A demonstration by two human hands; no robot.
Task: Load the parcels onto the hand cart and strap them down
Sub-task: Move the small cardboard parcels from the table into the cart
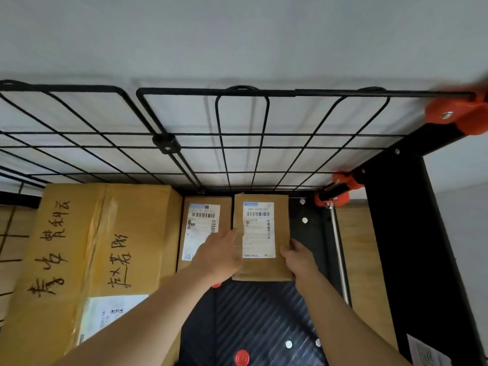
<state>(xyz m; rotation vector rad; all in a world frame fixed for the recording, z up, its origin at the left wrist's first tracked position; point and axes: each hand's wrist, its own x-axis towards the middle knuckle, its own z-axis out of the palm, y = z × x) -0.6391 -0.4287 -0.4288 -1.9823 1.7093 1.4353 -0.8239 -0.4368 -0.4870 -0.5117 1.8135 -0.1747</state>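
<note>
A small brown parcel (261, 268) with a white shipping label lies on the black ribbed deck of the hand cart (258, 318), against the wire mesh back panel (237, 143). My left hand (219, 257) presses its left edge and my right hand (298, 257) grips its right edge. A second small labelled parcel (203, 220) sits just to its left, partly under my left hand. A large taped carton (100, 249) with handwritten characters fills the cart's left side. No strap is visible.
Orange plastic brackets (459, 114) and a black frame post (412, 233) stand at the right. A thin metal rod (339, 257) runs along the deck's right edge. A red knob (242, 357) sits on the deck near me. Wood-look floor (359, 247) shows on the right.
</note>
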